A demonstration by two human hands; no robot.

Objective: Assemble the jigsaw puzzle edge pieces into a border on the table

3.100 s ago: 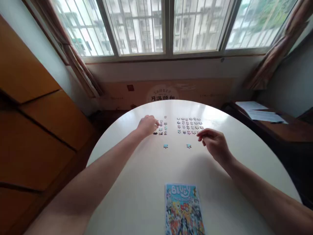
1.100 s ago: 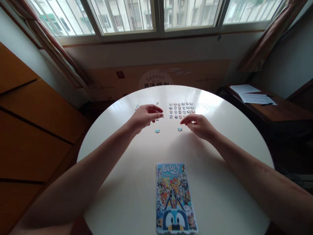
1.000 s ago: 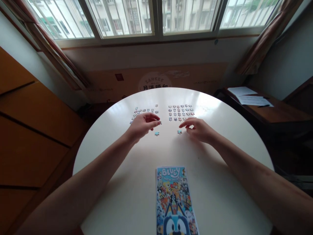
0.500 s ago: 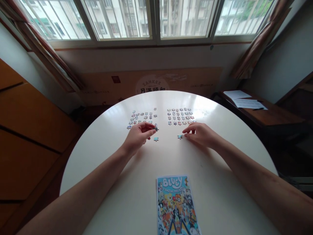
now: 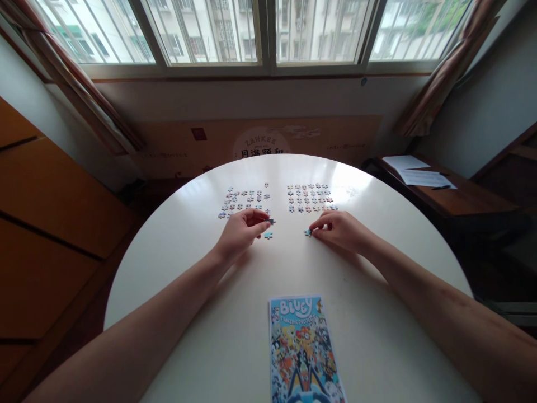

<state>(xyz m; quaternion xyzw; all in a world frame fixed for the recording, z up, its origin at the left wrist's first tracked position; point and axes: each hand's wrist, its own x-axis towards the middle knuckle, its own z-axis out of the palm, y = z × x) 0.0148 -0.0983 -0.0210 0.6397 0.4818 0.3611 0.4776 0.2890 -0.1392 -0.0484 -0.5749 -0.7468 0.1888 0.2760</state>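
Between the thumb and fingers of my left hand (image 5: pixel 242 230) is a dark jigsaw puzzle piece (image 5: pixel 272 221), pinched just above the table. A light blue puzzle piece (image 5: pixel 268 235) lies on the tabletop close to those fingers. My right hand (image 5: pixel 342 228) has its thumb and forefinger closed on another blue puzzle piece (image 5: pixel 307 232) at table level. Beyond the hands, puzzle pieces are laid out in two groups of rows, a left group (image 5: pixel 250 200) and a right group (image 5: pixel 306 200). My left hand partly hides the nearest pieces of the left group.
A colourful Bluey picture sheet (image 5: pixel 306 347) lies near me on the round white table (image 5: pixel 210 347). To the right, a brown side table (image 5: pixel 465 196) holds papers (image 5: pixel 423 178) and a pen (image 5: pixel 441 187). An orange cabinet (image 5: pixel 50 212) stands at left, windows ahead.
My right hand has moved slightly left, and its fingertips have closed on the blue piece beside them. My left hand has shifted a little right with its piece.
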